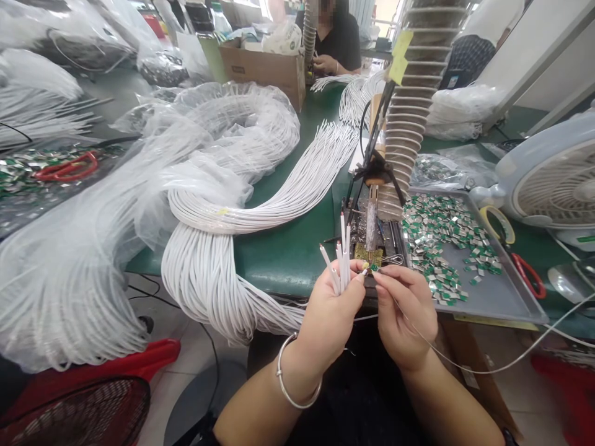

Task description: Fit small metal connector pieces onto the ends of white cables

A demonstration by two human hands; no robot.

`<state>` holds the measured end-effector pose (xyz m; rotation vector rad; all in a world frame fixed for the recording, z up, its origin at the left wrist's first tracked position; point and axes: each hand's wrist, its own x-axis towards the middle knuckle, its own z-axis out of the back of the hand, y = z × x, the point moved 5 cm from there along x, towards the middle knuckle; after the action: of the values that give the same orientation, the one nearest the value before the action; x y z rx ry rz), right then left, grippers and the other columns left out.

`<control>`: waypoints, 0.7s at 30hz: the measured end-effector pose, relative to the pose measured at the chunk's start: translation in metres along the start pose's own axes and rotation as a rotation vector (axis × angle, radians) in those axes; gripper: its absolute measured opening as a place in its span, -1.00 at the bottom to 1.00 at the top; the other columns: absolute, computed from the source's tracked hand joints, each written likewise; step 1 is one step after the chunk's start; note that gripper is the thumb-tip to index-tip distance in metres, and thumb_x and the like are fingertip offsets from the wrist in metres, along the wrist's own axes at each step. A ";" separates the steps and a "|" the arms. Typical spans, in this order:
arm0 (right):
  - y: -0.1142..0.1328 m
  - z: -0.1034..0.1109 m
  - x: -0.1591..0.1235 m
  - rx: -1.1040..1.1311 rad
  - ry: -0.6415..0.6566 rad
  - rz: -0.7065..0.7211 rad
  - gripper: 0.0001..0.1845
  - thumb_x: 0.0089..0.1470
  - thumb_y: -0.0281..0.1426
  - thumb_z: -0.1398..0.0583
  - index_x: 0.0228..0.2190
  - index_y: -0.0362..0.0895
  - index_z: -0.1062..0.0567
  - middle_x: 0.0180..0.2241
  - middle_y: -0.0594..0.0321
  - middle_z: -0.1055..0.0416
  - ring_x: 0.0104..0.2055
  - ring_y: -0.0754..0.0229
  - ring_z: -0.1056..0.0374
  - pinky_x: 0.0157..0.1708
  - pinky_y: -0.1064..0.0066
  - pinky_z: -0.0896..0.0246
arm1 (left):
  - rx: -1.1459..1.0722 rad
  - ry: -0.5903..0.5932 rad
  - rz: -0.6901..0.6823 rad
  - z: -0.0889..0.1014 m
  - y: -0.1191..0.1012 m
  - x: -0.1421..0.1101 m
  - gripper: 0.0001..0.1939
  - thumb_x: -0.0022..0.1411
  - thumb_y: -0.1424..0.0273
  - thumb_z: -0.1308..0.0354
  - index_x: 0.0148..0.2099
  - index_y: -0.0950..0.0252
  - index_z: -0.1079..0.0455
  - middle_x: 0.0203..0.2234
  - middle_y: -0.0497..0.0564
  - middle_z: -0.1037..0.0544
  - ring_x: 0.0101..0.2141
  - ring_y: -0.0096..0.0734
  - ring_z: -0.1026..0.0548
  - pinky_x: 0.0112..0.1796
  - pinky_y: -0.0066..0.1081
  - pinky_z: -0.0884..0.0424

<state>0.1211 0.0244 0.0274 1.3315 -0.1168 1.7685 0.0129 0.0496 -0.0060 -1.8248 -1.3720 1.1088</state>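
My left hand is closed round a small bunch of white cable ends that stick up out of the fist. My right hand is pinched shut on a thin silvery wire that trails off to the right. Both hands meet at a small green-gold circuit piece under the tip of a soldering iron held in a black stand. The thumb and forefinger tips of both hands nearly touch there.
A big bundle of white cables in clear plastic drapes over the green table's front edge. A grey tray of several small green chips lies at right, beside a white fan and a ribbed extraction hose. Another person sits behind a cardboard box.
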 end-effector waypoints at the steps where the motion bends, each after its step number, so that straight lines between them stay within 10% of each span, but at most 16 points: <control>1: 0.000 0.000 0.000 -0.002 -0.001 -0.001 -0.71 0.09 -0.57 -0.13 -0.17 -0.06 -0.48 -0.26 0.15 -0.40 -0.23 0.15 -0.41 -0.30 0.24 -0.43 | -0.001 -0.006 0.002 0.001 0.001 0.000 -0.88 0.15 0.42 -0.16 -0.22 0.30 -0.38 -0.69 -0.24 -0.17 -0.66 -0.65 -0.04 -0.56 -0.57 -0.10; 13: -0.009 0.003 -0.007 0.031 0.086 -0.091 -0.73 0.13 -0.59 -0.07 -0.17 -0.12 -0.44 -0.34 0.18 -0.40 -0.33 0.22 -0.39 -0.37 0.34 -0.39 | 0.130 0.008 -0.077 0.007 0.001 0.001 -0.89 0.08 0.44 -0.20 -0.47 0.31 -0.34 -0.31 -0.01 -0.45 -0.28 -0.43 -0.41 -0.19 -0.46 -0.32; 21: -0.011 -0.003 -0.007 0.019 0.128 -0.067 -0.82 0.09 -0.62 -0.11 -0.31 -0.12 -0.39 -0.41 0.24 -0.39 -0.33 0.23 -0.37 -0.35 0.37 -0.38 | 0.373 0.069 -0.090 0.014 0.000 0.000 -0.89 0.17 0.39 -0.14 -0.39 0.29 -0.39 -0.42 -0.03 -0.47 -0.35 -0.41 -0.39 -0.26 -0.43 -0.31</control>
<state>0.1271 0.0284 0.0162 1.2181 0.0150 1.7965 0.0008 0.0489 -0.0128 -1.5040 -1.1085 1.1546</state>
